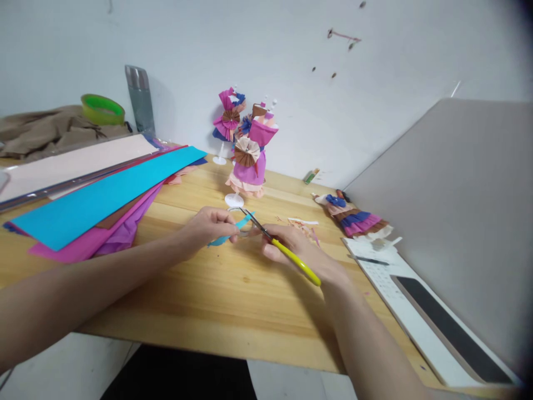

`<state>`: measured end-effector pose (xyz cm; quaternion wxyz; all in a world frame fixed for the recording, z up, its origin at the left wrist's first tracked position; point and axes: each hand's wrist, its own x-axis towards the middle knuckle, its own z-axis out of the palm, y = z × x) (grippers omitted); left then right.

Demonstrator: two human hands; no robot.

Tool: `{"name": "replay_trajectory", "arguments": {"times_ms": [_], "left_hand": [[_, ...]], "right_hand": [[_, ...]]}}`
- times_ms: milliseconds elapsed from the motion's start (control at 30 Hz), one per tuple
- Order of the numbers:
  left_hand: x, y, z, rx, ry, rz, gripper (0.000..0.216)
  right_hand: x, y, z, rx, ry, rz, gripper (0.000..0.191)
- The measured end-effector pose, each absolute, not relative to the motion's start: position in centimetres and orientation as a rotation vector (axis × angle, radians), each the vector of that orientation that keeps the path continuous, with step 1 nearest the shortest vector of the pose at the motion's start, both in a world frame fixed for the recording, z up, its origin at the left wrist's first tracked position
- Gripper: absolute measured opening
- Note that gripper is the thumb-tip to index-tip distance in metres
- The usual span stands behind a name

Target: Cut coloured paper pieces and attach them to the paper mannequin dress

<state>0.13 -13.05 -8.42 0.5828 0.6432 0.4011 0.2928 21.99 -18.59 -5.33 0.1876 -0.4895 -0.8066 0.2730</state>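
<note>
My left hand (210, 226) is closed in a pinch on a small strip of blue paper (233, 230), held just above the wooden table (200, 300). My right hand (291, 247) grips yellow-handled scissors (287, 253). Their blades point up-left and meet the blue strip between my two hands. Both forearms reach in from the bottom of the view.
A stack of coloured paper sheets (104, 194), blue on top, lies at the left. Paper-dress figures on white stands (247, 158) are behind my hands; another figure (353, 219) lies at the right. A white board with a pen (370, 260) and a dark panel sits at the right edge.
</note>
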Motion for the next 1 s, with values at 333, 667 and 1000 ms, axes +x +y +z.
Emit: {"name": "replay_trajectory", "arguments": {"times_ms": [333,667,1000], "left_hand": [[0.2,-13.0,-8.5,1.499,0.917,0.684,0.017],[0.2,-13.2,-8.4,1.503,0.900,0.686,0.017],[0.1,-13.0,-8.7,1.492,0.930,0.679,0.017]], "right_hand": [[21.4,-18.7,-5.8,-1.230,-2.158,0.930,0.060],[21.2,-18.7,-5.8,-1.295,-2.084,0.985,0.059],[22.3,-18.8,-5.6,-1.415,-1.829,1.041,0.045]]}}
